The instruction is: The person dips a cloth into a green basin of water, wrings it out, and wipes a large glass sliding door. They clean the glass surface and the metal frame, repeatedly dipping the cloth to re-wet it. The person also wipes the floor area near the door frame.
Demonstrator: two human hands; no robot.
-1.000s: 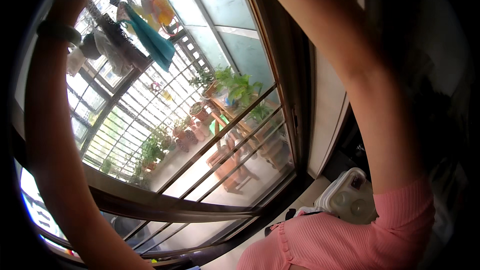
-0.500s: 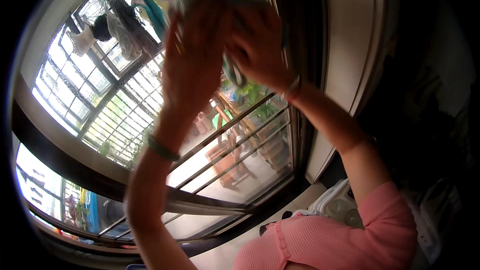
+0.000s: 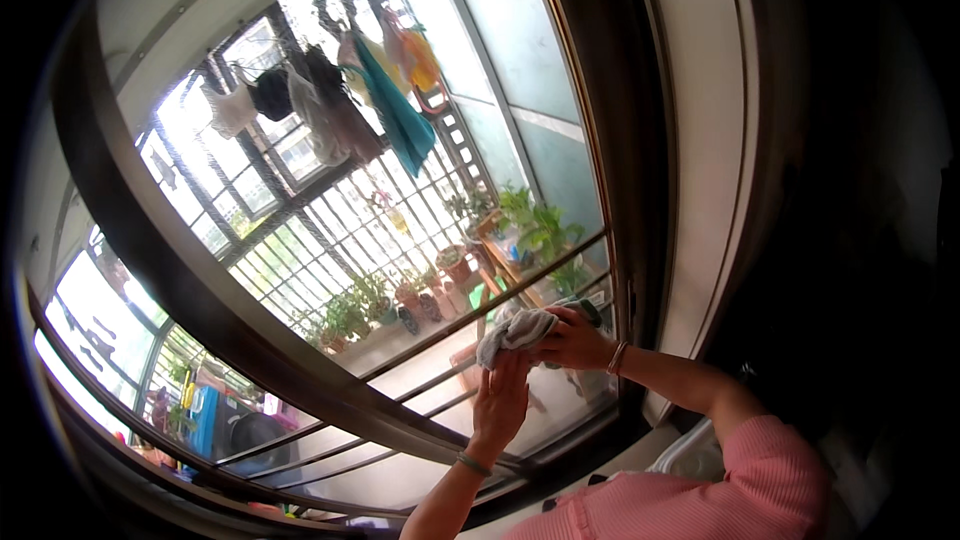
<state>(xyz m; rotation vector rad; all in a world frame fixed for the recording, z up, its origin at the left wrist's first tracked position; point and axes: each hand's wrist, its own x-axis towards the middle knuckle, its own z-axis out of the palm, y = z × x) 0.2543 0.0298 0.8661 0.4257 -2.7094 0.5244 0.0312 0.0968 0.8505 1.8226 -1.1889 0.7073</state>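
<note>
Left forearm cut off at lower edge, dark object behind grey cloth (image 3: 515,330) — mostly hidden.

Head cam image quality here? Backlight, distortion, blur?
Head view: strong backlight from the window, sky patches blown out at upper left; the dark window frame bows hard from the fisheye; wall at right and corners fall to near black. Both hands stay readable: the right hand and left hand on a grey cloth, slightly soft, no heavy motion blur.
</note>
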